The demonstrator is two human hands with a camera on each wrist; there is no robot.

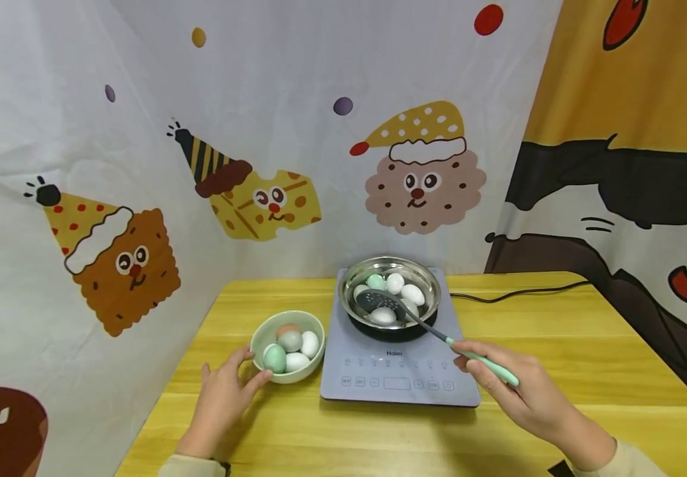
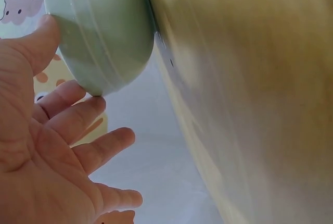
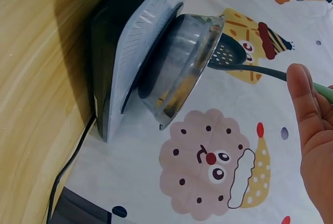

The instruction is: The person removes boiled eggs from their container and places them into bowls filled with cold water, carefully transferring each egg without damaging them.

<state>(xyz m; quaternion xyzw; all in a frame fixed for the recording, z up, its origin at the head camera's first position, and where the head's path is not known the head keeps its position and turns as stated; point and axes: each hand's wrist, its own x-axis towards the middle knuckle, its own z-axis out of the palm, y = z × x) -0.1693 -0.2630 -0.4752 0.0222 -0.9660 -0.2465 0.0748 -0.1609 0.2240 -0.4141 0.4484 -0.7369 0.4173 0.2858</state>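
Note:
My right hand [image 1: 519, 384] grips the mint-green handle of a dark slotted spoon [image 1: 379, 301]. The spoon's perforated head is above a steel pan [image 1: 349, 311], raised past its rim in the right wrist view. White, grey and green eggs [image 1: 413, 293] lie in the pan. At the left, my left hand [image 1: 220, 397] touches the outside of a pale green bowl [image 1: 304, 376] with thumb and fingertips. Its other fingers spread out straight in the left wrist view. Green, grey, white and brownish eggs [image 1: 289, 342] sit inside the bowl.
Beneath the pan is a flat grey-blue induction cooker [image 1: 397, 391], close to the bowl's right side. A black cord [image 1: 516, 293] runs from it rightward across the wooden table [image 1: 558, 344]. A printed cloth [image 1: 295, 79] hangs behind and to the left.

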